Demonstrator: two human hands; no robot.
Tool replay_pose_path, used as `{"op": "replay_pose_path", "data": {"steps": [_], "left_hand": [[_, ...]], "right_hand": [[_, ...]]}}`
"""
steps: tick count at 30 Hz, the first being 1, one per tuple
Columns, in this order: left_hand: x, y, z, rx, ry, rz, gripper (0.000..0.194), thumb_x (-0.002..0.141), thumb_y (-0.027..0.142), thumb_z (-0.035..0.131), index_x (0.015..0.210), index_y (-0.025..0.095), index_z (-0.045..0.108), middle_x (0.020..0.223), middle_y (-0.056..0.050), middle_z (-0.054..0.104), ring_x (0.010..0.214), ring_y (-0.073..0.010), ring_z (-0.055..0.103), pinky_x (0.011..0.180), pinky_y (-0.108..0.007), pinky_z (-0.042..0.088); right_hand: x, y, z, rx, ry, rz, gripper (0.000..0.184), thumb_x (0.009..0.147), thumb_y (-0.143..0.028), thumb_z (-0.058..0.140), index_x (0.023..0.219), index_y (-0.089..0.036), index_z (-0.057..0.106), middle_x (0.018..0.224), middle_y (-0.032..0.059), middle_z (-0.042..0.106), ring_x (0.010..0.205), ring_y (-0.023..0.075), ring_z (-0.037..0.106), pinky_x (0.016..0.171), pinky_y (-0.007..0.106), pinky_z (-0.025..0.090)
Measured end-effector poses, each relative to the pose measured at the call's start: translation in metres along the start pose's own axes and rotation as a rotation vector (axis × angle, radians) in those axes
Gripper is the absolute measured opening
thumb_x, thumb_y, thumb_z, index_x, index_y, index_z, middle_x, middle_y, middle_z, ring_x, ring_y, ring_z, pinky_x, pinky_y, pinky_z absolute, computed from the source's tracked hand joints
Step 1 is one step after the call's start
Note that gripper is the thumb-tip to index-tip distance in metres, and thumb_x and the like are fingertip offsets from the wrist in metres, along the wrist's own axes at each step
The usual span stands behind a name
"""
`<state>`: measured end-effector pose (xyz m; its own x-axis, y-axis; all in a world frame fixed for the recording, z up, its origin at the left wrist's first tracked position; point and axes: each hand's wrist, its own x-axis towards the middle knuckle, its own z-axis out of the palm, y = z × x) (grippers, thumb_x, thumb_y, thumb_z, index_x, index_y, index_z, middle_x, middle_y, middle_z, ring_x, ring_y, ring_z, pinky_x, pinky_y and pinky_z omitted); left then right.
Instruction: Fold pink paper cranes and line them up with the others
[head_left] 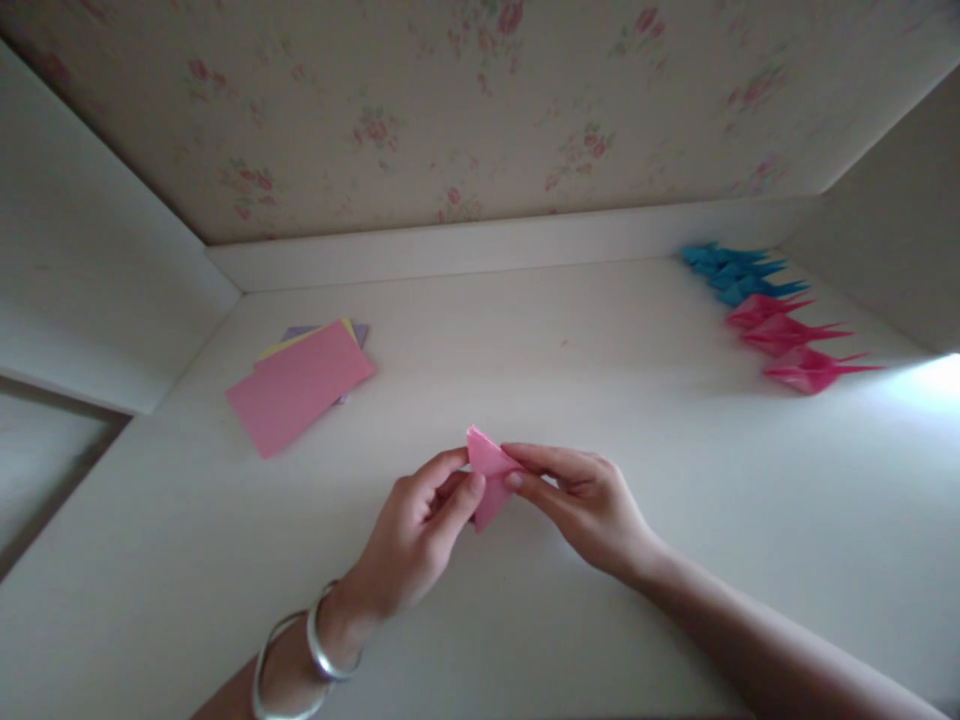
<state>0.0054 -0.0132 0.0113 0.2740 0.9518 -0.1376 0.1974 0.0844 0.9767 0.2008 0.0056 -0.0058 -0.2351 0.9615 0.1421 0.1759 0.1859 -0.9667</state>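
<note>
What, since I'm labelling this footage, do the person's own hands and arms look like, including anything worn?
Both the left hand and right hand are gloveless, with no rings visible. Two rounded, silver-coloured bangles circle the left wrist; the right wrist is unadorned. No sleeves show.

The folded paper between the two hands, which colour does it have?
It is pink, seen best in the head view.

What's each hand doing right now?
Left hand: closed, pinching the folded pink paper at its left edge.
Right hand: closed, pinching the same paper's right side.
</note>
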Motion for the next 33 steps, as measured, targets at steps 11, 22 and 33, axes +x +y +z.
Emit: {"op": "replay_pose_path", "data": {"steps": [11,22,33], "left_hand": [[0.003,-0.008,-0.007,0.100,0.078,0.145,0.023,0.093,0.029,0.061,0.115,0.022,0.066,0.080,0.000,0.075,0.068,-0.0125,0.071,0.065,-0.020,0.058],[0.004,-0.002,-0.009,0.307,0.185,0.294,0.009,0.087,0.021,0.069,0.090,0.019,0.077,0.071,0.000,0.077,0.061,-0.0125,0.072,0.060,-0.018,0.057],[0.004,-0.001,-0.001,0.344,0.106,0.302,0.020,0.088,0.024,0.067,0.107,0.019,0.073,0.105,-0.007,0.076,0.088,-0.0175,0.073,0.075,-0.023,0.061]], "right_hand": [[0.005,-0.007,-0.017,-0.011,-0.121,-0.016,0.020,0.092,-0.020,0.058,0.099,-0.021,0.077,0.085,0.0048,0.073,0.076,0.0156,0.067,0.067,0.025,0.050],[0.008,0.001,-0.016,-0.047,-0.040,0.047,0.025,0.088,-0.039,0.066,0.104,-0.022,0.074,0.094,0.0070,0.075,0.087,0.0197,0.069,0.074,0.030,0.054],[0.004,0.006,-0.007,0.058,-0.041,0.139,0.023,0.088,-0.039,0.065,0.098,-0.019,0.071,0.066,-0.0004,0.064,0.053,0.0103,0.053,0.045,0.021,0.039]]}}
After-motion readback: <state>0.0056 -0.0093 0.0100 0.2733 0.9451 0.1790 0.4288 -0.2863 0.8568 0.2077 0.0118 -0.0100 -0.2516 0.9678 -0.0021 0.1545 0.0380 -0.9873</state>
